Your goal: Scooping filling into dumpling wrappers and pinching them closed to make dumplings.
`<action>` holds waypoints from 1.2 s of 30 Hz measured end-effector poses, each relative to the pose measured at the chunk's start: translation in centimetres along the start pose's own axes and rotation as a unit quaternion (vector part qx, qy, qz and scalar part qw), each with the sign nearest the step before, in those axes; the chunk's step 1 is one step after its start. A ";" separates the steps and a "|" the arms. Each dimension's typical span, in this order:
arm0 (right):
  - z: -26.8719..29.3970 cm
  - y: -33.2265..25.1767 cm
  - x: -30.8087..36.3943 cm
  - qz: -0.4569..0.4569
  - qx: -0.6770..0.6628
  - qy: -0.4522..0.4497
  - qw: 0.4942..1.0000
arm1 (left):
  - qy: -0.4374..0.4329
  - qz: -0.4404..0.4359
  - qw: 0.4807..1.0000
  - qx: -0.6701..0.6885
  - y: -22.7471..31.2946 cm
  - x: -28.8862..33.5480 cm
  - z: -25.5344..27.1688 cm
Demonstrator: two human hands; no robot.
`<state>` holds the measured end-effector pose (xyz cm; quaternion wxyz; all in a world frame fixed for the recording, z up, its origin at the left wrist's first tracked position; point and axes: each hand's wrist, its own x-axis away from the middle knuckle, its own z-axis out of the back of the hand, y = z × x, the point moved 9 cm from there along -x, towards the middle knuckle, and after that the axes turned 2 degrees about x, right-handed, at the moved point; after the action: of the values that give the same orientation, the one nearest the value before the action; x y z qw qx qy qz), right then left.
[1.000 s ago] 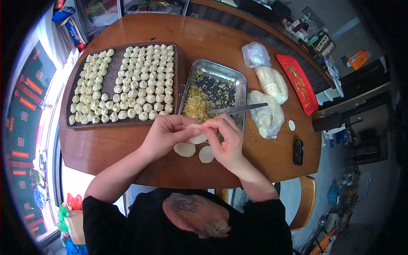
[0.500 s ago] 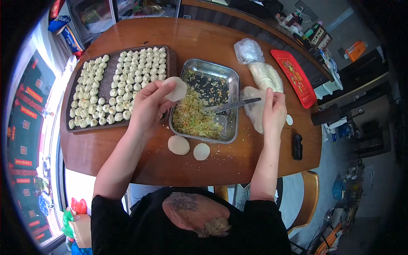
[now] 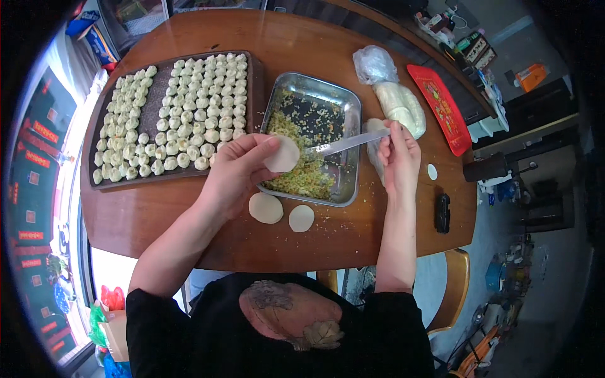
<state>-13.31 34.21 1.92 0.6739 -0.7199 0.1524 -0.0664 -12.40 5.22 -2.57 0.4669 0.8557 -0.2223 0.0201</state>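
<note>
Now, the left hand (image 3: pixel 236 165) pinches a dough circle (image 3: pixel 283 156) over the left side of the metal pan (image 3: pixel 357 170); the right hand (image 3: pixel 398 154) grips a knife (image 3: pixel 353 142) tightly, tip by the filling (image 3: pixel 309 181).

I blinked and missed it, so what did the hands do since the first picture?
The right hand let go of the round wrapper, moved right and took hold of the knife by its end. The left hand kept the wrapper and moved it a little away from the body. The dumplings and metal pan stayed put.
</note>
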 end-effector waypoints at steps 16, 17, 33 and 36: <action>-2.9 -6.0 5.5 0.274 0.248 0.047 0.928 | 0.004 0.017 0.998 0.057 -0.2 -0.4 0.3; -2.8 -5.5 5.3 0.257 0.220 0.047 0.940 | 0.007 0.020 0.998 0.061 -0.2 -0.4 0.3; -0.1 -4.0 3.6 0.152 0.040 0.140 0.978 | -0.015 0.038 0.995 0.086 -1.0 -0.3 -0.3; -0.1 -4.5 3.9 0.202 0.026 0.131 0.970 | -0.035 0.050 0.994 0.087 -1.3 -0.2 -0.9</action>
<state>-9.04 33.12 5.94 0.6660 -0.6418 0.3793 -0.0266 -11.87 6.62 -3.08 0.3810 0.8812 -0.2781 0.0328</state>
